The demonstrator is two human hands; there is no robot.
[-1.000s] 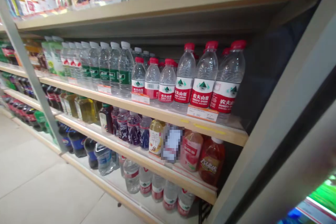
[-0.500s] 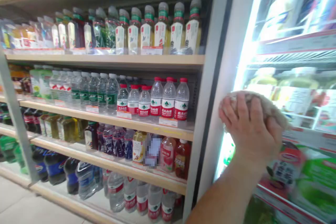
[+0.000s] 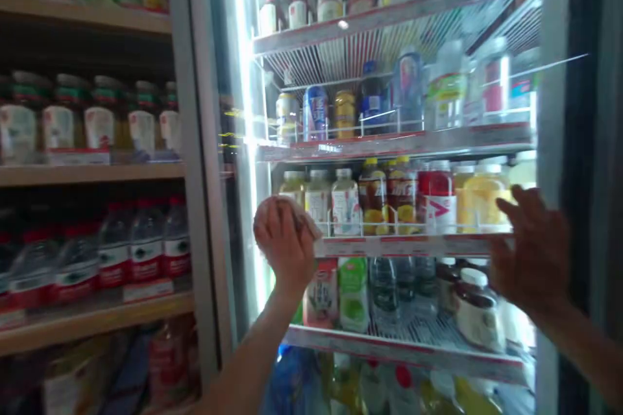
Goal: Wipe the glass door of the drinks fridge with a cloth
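Observation:
My left hand (image 3: pixel 287 253) is closed over a crumpled pale cloth (image 3: pixel 265 213), held flat against the front of a lit drinks fridge near its left edge. Glass reflections cross this area, so the cloth seems to lie on a glass door. Behind the cloth stand pale-labelled bottles (image 3: pixel 318 198) on a fridge shelf. To the right, my right hand (image 3: pixel 530 253) is raised with its fingers spread and holds nothing. It is in front of the fridge's right side, near jars of yellow fruit (image 3: pixel 487 198); whether it touches the glass I cannot tell.
Fridge shelves (image 3: pixel 389 142) carry cans, bottles and cartons. A bright light strip (image 3: pixel 248 78) runs down the fridge's left side. On the left, a wooden shelf unit (image 3: pixel 92 173) holds tea bottles and red-capped water bottles (image 3: pixel 146 240). A dark upright frame (image 3: pixel 579 142) bounds the right.
My view has swung right, from the open shelves to the fridge. My left hand still holds the cloth by the fridge's left edge. My right hand has come into view.

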